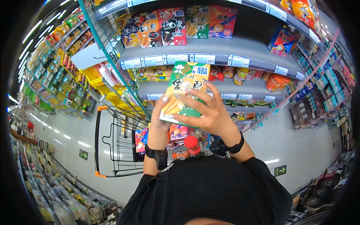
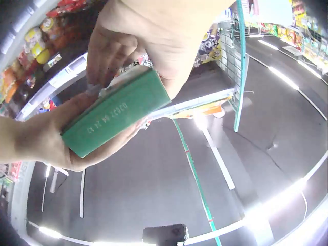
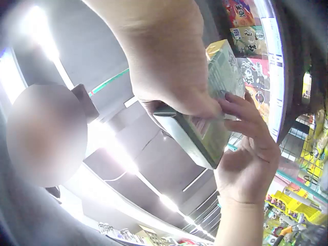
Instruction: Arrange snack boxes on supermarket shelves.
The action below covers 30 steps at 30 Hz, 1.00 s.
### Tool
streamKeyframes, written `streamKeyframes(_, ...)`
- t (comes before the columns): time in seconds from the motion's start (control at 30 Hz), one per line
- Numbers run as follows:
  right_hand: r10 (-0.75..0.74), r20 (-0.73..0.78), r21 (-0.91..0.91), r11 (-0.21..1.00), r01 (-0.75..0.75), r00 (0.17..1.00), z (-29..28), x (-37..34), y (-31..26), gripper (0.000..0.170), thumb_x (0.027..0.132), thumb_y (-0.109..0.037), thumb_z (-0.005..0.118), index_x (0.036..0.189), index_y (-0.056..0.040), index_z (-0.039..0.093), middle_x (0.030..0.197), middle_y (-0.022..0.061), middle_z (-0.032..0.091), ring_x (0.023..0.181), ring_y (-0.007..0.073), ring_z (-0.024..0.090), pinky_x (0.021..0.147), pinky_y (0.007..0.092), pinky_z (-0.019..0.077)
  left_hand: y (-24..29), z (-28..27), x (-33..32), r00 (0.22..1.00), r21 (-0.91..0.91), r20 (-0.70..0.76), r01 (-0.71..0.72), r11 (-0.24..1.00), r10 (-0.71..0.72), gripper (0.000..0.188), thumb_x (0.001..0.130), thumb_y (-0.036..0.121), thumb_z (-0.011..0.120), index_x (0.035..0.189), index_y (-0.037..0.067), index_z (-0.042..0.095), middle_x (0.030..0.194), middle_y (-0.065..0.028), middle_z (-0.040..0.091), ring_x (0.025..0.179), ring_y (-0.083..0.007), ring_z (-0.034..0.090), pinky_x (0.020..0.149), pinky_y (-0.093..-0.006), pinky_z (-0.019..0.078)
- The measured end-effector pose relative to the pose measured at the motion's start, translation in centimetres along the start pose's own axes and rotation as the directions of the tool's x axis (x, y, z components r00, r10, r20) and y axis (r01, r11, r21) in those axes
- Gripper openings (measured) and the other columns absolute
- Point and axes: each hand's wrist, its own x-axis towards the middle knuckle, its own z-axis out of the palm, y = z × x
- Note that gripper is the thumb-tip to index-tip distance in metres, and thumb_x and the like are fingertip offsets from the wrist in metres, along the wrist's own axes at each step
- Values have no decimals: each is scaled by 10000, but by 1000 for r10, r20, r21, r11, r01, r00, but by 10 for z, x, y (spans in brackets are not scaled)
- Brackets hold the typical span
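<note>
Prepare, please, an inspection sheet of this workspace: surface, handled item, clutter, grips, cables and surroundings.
Surface: grey shelf, with upright boxes and a dark gap toward its right.
Handled item: green-and-yellow NBA box, held in front of the shelf.
Clutter: shopping cart, containing colourful packages and a red-topped container.
Grips: left grip holds the box's left side; right grip holds its right, fingers across the front.
Cables: nothing seen.
Surroundings: stocked racks, pale floor, green arrow sign.

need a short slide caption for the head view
Left hand and right hand hold a green box before a store shelf, shopping cart below.
</note>
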Motion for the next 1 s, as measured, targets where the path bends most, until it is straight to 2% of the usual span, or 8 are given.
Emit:
streamKeyframes(0.1, 119, -102, -3, 993, -120, 988, 5, -4, 6, 373, 750, -172, 629, 1081, -343, 645, 1288, 27, 497, 1194, 229, 416, 1014, 503, 320, 6, 11, 4, 995, 168, -66, -67, 983, 79, 524, 859, 163, 499, 1316, -55, 367, 1258, -200, 508, 1132, -270, 543, 944, -359, 452)
streamKeyframes(0.23, 553, -216, 425, 795, -432, 805, 38, -21, 33, 451, 816, -51, 594, 1259, -110, 532, 1312, 140, 481, 1174, 260, 489, 981, 413, 387, 8, 19, 22, 978, 329, -139, -104, 938, 157, 507, 865, 83, 457, 1338, -57, 339, 1264, -190, 509, 1102, -252, 563, 922, -348, 472)
streamKeyframes(0.33, 765, 290, 931, -87, -353, 575, 54, -34, 47, 436, 887, -53, 528, 1314, -20, 443, 1292, 168, 497, 1124, 208, 535, 939, 330, 424, 13, 38, 35, 962, 461, -109, -175, 870, 251, 516, 856, 14, 475, 1345, -63, 331, 1260, -185, 513, 1093, -231, 568, 909, -323, 477)
streamKeyframes(0.47, 765, -23, 867, 336, -369, 643, 49, -21, 54, 447, 899, -58, 511, 1324, 23, 400, 1192, 148, 579, 1082, 170, 559, 896, 287, 443, 10, 55, 49, 931, 737, 51, -279, 615, 361, 613, 863, -12, 544, 1405, -46, 259, 1229, -180, 538, 1061, -222, 582, 876, -294, 467)
streamKeyframes(0.5, 804, 70, 836, 275, -475, 590, 48, -18, 55, 479, 868, -100, 592, 1290, 38, 414, 1132, 143, 617, 1039, 182, 589, 858, 290, 464, 4, 52, 54, 912, 746, 100, -334, 577, 398, 586, 876, 14, 541, 1407, -13, 293, 1240, -199, 539, 1053, -217, 588, 859, -291, 467)
streamKeyframes(0.73, 628, -284, 418, 761, -496, 724, 62, -7, 109, 471, 758, -94, 707, 1166, 3, 491, 957, 155, 654, 881, 292, 648, 806, 343, 478, 9, 61, 89, 688, 810, 580, -432, -396, 437, 542, 821, 25, 547, 1347, 35, 419, 1319, -220, 465, 1162, -368, 492, 984, -393, 372)
streamKeyframes(0.87, 377, -533, 209, 926, -314, 757, 63, 19, 146, 443, 764, -17, 665, 1169, 11, 488, 1154, 165, 572, 1055, 290, 573, 889, 357, 445, 4, 63, 125, 666, 811, 585, -476, -340, 463, 638, 776, 40, 570, 1379, 55, 361, 1336, -224, 429, 1197, -384, 440, 1005, -416, 344)
streamKeyframes(1.0, 414, -463, 215, 910, -354, 784, 58, 32, 182, 469, 745, -23, 678, 1176, -18, 492, 1149, 158, 550, 1068, 332, 542, 903, 363, 428, 2, 44, 159, 734, 821, 566, -462, -336, 374, 721, 759, 63, 590, 1404, 10, 272, 1316, -240, 432, 1174, -397, 451, 988, -431, 364)
